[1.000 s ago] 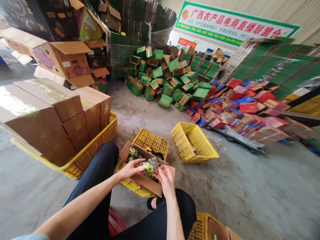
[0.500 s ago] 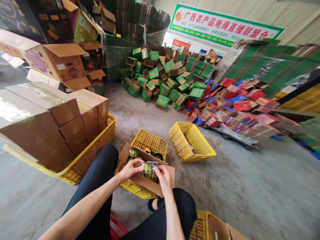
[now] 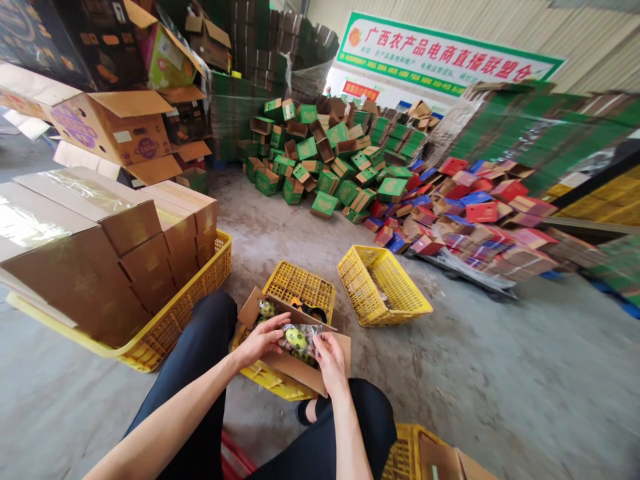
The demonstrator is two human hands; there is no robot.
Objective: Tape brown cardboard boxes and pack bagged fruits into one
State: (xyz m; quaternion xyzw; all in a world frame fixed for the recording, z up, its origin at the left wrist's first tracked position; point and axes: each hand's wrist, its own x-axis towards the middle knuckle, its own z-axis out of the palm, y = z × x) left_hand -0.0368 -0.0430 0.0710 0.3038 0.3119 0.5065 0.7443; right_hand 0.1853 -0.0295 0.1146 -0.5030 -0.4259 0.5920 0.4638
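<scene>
while pinching clear-wrapped yellow-green packet between near-closed fingers of right hand, holding over open carton; now touching other end with half-spread left hand, cannot tell if gripping.

one head-worn camera looks forward and down over the hands.

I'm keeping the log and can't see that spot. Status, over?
Right hand pinching one end of a clear-wrapped green item, left hand at its other end. Item above open carton, similar items inside. Nothing visible blocking the hands.
</scene>
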